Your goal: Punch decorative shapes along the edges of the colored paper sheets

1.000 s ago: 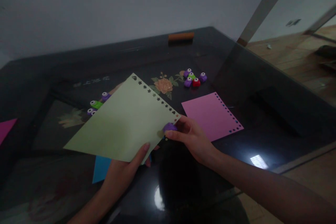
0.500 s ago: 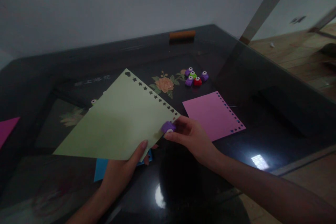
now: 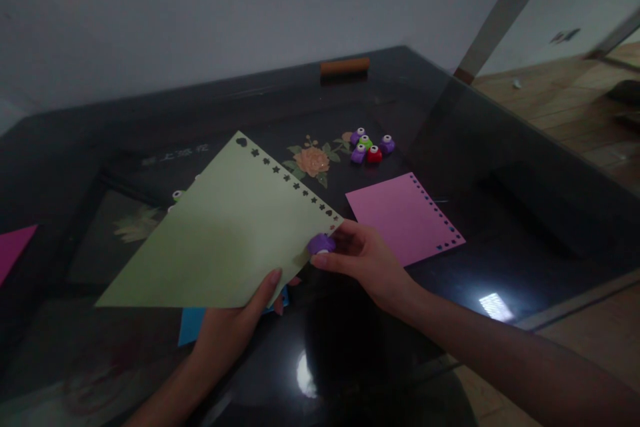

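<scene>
Round goes the pale green sheet (image 3: pixel 215 240) in the head view: since a second ago its free corner has dropped further toward 8 o'clock and its heart-holed corner has slid left, hiding more of the punches (image 3: pixel 177 195) behind it. It's up over the dark table (image 3: pixel 450 120), and the left hand (image 3: pixel 240 310) has it pinched, thumb on top, at 5 o'clock from the sheet's middle. Over at 3 o'clock, the right hand (image 3: pixel 373 267) is clasped around a purple punch (image 3: pixel 321 240) at the sheet's edge, thumb across its white button! The pink sheet (image 3: pixel 395 213) lies just beyond.

The paper should handle light and bendy, likely weak along those holes, so the plain edge looks the better hold. The punch should be light, stiff, maybe slick; best taken thumb on button, fingers beneath.

And the lie of it: the sheet's long axis seems to run 8 to 2 o'clock, holed edge facing 1 to 2. The punch's button faces 6; its long axis can't be told.
</scene>
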### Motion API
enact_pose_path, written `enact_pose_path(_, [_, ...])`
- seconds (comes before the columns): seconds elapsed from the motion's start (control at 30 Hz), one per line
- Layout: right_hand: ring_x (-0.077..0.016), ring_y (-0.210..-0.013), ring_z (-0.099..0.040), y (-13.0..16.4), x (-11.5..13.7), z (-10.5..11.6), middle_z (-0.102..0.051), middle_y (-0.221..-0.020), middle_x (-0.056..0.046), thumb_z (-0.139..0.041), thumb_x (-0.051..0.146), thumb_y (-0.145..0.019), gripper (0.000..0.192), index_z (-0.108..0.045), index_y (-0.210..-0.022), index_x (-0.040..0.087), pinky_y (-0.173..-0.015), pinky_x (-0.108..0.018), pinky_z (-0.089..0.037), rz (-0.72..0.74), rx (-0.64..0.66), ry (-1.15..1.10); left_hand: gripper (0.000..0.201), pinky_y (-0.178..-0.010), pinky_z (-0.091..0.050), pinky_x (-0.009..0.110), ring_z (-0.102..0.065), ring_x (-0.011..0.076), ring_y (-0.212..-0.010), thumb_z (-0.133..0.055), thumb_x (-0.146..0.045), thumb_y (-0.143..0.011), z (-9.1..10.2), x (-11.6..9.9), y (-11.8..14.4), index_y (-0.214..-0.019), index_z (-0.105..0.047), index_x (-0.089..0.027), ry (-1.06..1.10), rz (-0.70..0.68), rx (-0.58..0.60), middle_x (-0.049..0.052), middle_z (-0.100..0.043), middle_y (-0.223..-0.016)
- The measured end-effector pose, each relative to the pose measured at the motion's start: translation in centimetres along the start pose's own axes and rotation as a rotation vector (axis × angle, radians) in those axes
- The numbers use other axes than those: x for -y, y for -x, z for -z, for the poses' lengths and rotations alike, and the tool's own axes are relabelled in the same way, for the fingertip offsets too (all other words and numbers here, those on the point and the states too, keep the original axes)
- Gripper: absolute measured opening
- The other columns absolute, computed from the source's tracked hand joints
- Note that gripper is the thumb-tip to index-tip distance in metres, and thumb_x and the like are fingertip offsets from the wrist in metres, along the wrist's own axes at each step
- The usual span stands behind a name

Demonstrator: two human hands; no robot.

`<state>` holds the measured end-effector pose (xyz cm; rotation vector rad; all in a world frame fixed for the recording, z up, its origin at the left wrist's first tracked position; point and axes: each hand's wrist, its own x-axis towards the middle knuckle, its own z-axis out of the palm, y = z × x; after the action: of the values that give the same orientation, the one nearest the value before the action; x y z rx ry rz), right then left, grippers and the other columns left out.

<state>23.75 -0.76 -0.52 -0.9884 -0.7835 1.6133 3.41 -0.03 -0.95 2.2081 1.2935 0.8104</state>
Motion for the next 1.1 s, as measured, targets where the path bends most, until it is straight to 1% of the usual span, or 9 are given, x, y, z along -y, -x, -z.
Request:
enact_pose_path(0.13, [-0.0166,-0.088,-0.066,-0.07,0.04,0.0,-0.072,-0.094,-0.001,-0.082,0.02,-0.058,0.035,-0.068,-0.091,0.021,-0.086,-0.034,-0.05,0.013,0.032,-0.03,0.04,-0.088,-0.052,0.033,-0.069,0.0166,-0.069,-0.048,-0.034,-0.091,0.04,-0.1,0.01,-0.054,-0.063,-0.026,-0.008,0.004,0.029,-0.006,-0.071,-0.062])
enact_pose_path(0.23, [-0.0164,-0.088,-0.066,-0.1,-0.02,0.08,-0.071,-0.096,-0.001,-0.081,0.021,-0.06,0.036,-0.068,-0.093,0.021,-0.085,-0.034,-0.051,0.037,0.046,-0.028,0.042,-0.086,-0.052,0.031,-0.069,0.0163,-0.068,-0.047,-0.039,-0.091,0.13,-0.36,0.03,-0.054,-0.063,-0.026,-0.015,0.02,0.037,-0.006,-0.071,-0.062])
enact_pose_path(0.43, [-0.0148,-0.087,-0.065,-0.08,-0.05,0.01,-0.071,-0.092,0.0,-0.08,0.019,-0.062,0.03,-0.069,-0.09,0.021,-0.085,-0.031,-0.051,0.061,0.049,-0.045,0.045,-0.084,-0.052,0.032,-0.069,0.018,-0.064,-0.044,-0.051,-0.089,0.24,-0.69,0.05,-0.058,-0.067,-0.027,-0.048,0.057,0.059,-0.006,-0.07,-0.058])
enact_pose_path(0.57, [-0.015,-0.088,-0.065,0.01,0.02,-0.08,-0.071,-0.093,0.0,-0.08,0.019,-0.062,0.029,-0.069,-0.089,0.021,-0.087,-0.032,-0.05,0.058,0.044,-0.04,0.041,-0.085,-0.051,0.032,-0.07,0.0182,-0.068,-0.045,-0.049,-0.089,0.19,-0.32,0.25,-0.063,-0.069,-0.026,-0.048,0.092,0.103,-0.005,-0.072,-0.064])
enact_pose_path(0.63, [-0.0155,-0.089,-0.066,0.03,0.01,-0.06,-0.071,-0.094,-0.001,-0.08,0.021,-0.062,0.031,-0.068,-0.091,0.021,-0.087,-0.033,-0.05,0.045,0.054,-0.033,0.041,-0.088,-0.05,0.032,-0.069,0.0173,-0.069,-0.046,-0.046,-0.089,0.18,-0.27,0.25,-0.06,-0.067,-0.027,-0.052,0.071,0.094,-0.005,-0.073,-0.067])
enact_pose_path(0.77, [-0.0163,-0.089,-0.066,0.04,-0.04,0.09,-0.072,-0.096,-0.002,-0.08,0.023,-0.063,0.035,-0.067,-0.095,0.02,-0.087,-0.035,-0.051,0.014,0.053,0.008,0.045,-0.091,-0.049,0.032,-0.069,0.0168,-0.071,-0.045,-0.044,-0.09,0.24,-0.36,0.09,-0.053,-0.063,-0.027,-0.049,0.045,0.039,-0.006,-0.073,-0.066])
enact_pose_path(0.9, [-0.0168,-0.092,-0.065,0.03,0.01,0.19,-0.071,-0.099,-0.001,-0.08,0.023,-0.063,0.036,-0.067,-0.097,0.022,-0.088,-0.035,-0.05,0.016,0.057,0.042,0.036,-0.092,-0.049,0.032,-0.07,0.0164,-0.076,-0.047,-0.035,-0.091,0.36,-0.12,0.02,-0.062,-0.067,-0.028,-0.056,-0.005,0.022,-0.007,-0.073,-0.068])
enact_pose_path(0.97, [-0.0168,-0.092,-0.065,0.02,0.06,0.23,-0.071,-0.098,-0.001,-0.08,0.022,-0.062,0.036,-0.067,-0.096,0.023,-0.088,-0.034,-0.05,0.018,0.051,0.048,0.031,-0.091,-0.051,0.033,-0.07,0.0174,-0.079,-0.048,-0.035,-0.091,0.38,-0.08,-0.05,-0.068,-0.069,-0.028,-0.077,-0.029,0.007,-0.007,-0.074,-0.071])
enact_pose_path(1.1, [-0.0179,-0.09,-0.066,0.06,0.17,0.3,-0.071,-0.094,0.0,-0.081,0.023,-0.06,0.037,-0.068,-0.095,0.022,-0.087,-0.036,-0.051,-0.003,0.038,0.089,0.034,-0.091,-0.052,0.034,-0.07,0.0171,-0.071,-0.047,-0.036,-0.092,0.3,-0.2,-0.23,-0.068,-0.069,-0.028,-0.119,-0.081,-0.014,-0.007,-0.073,-0.066])
